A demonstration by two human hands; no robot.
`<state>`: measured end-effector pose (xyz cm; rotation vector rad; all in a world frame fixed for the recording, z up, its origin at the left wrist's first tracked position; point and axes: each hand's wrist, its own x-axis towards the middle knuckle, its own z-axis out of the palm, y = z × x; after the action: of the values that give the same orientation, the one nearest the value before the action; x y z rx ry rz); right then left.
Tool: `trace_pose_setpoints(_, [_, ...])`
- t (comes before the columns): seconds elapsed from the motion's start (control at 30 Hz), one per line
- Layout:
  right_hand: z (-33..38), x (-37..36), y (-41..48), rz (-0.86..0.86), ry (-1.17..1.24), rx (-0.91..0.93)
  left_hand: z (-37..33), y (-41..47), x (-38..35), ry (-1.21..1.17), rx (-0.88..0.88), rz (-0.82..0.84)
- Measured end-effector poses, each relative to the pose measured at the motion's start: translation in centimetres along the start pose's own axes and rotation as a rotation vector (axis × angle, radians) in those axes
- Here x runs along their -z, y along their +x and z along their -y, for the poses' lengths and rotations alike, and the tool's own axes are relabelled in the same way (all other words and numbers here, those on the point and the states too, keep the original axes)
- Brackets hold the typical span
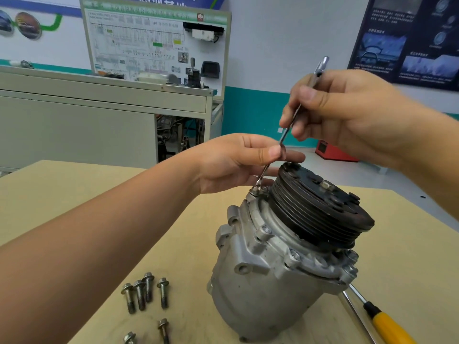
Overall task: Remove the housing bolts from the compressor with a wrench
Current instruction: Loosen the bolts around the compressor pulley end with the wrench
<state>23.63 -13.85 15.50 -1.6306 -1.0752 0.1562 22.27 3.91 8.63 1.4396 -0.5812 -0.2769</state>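
A grey aluminium compressor [260,276] stands tilted on the wooden table [74,194], its black ribbed pulley [320,209] facing up and to the right. A slim silver wrench [285,135] runs diagonally down to a housing bolt [257,189] at the top left of the flange. My right hand [352,112] grips the wrench's upper shaft. My left hand [238,162] pinches the lower shaft just above the bolt, between thumb and fingers. Several removed bolts [145,292] lie on the table left of the compressor.
A screwdriver with a yellow handle [387,326] and a chrome rod [352,311] lie at the compressor's lower right. Behind the table stand a grey cabinet [99,115] and a wiring display board [154,38]. A red box [332,151] sits on the floor.
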Motion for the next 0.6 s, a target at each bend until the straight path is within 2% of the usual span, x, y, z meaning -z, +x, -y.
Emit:
trace_pose_setpoints(0.3, [0.5,0.0,-0.3,-0.053,-0.161,0.017,-0.2,0.0,-0.2,0.048,-0.007,-0.055])
trace_pose_setpoints(0.6, [-0.5,1.0,-0.5,-0.149,-0.11,-0.016,-0.1,0.1,-0.8,0.026,0.0,-0.086])
